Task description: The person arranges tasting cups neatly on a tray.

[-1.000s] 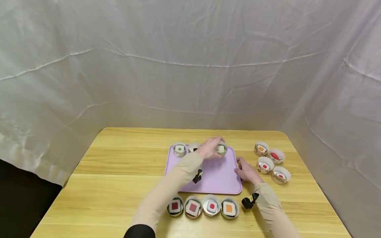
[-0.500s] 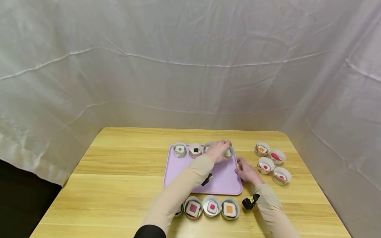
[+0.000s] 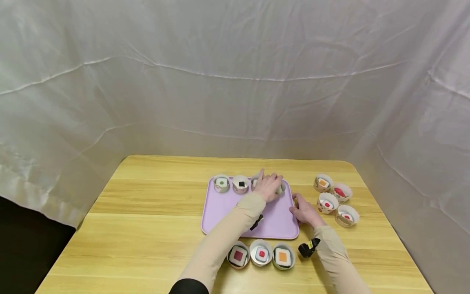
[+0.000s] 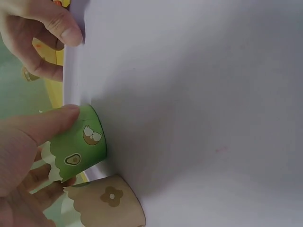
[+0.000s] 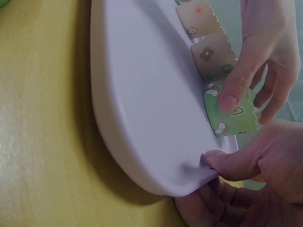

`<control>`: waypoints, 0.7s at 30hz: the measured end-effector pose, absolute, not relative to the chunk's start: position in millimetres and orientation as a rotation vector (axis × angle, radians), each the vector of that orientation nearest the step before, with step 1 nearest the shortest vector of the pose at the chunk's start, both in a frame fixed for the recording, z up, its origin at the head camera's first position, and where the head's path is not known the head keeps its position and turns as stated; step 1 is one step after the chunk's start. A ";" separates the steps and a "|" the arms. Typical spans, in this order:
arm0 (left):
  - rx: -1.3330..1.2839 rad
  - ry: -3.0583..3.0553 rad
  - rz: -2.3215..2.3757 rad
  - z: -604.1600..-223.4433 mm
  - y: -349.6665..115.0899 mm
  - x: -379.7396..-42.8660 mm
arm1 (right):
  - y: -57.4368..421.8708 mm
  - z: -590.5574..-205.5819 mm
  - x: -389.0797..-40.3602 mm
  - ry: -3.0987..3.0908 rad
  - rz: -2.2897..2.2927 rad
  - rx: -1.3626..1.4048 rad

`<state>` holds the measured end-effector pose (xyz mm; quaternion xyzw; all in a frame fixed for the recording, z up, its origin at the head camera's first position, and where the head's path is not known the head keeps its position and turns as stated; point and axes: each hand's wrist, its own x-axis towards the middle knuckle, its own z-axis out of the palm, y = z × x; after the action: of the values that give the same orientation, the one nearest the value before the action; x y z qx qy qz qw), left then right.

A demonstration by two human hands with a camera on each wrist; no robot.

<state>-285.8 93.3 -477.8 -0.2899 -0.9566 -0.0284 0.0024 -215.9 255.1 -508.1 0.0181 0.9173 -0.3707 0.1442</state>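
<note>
Head view, white pieces [image 3: 222, 182] in cups [image 3: 240, 190], tray [image 3: 220, 206]

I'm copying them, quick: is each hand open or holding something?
Left hand: thumb on the green cup; can't tell whether it's gripping.
Right hand: holding the tray by its edge.

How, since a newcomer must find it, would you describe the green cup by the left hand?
On the wooden table lies a purple tray. A row of cups lines its far edge. Rightmost is the green cup, avocado-printed beside a tan, flowered neighbour.
</note>
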 end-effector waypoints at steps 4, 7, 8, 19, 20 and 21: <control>-0.904 -3.013 -0.065 -477.4 93.9 -286.8 | 255.2 -508.1 -216.3 2.647 -1.073 0.045; -0.892 -3.029 -0.051 -478.0 96.1 -287.4 | 256.0 -508.1 -216.1 2.649 -1.070 0.039; -0.883 -3.036 -0.047 -478.1 97.2 -287.5 | 256.3 -508.1 -216.1 2.647 -1.075 0.039; -0.746 -3.089 -0.009 -480.9 107.5 -287.5 | 256.2 -507.4 -215.1 2.651 -1.070 0.028; -0.737 -3.093 -0.009 -481.3 108.0 -287.5 | 256.0 -507.5 -215.2 2.651 -1.072 0.027; -0.730 -3.096 -0.011 -481.7 108.5 -287.4 | 255.7 -507.6 -215.2 2.649 -1.075 0.028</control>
<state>-287.4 108.5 -481.7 -0.2295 -0.9731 -0.0035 -0.0195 -215.2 255.7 -507.6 0.0095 0.9173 -0.3723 0.1407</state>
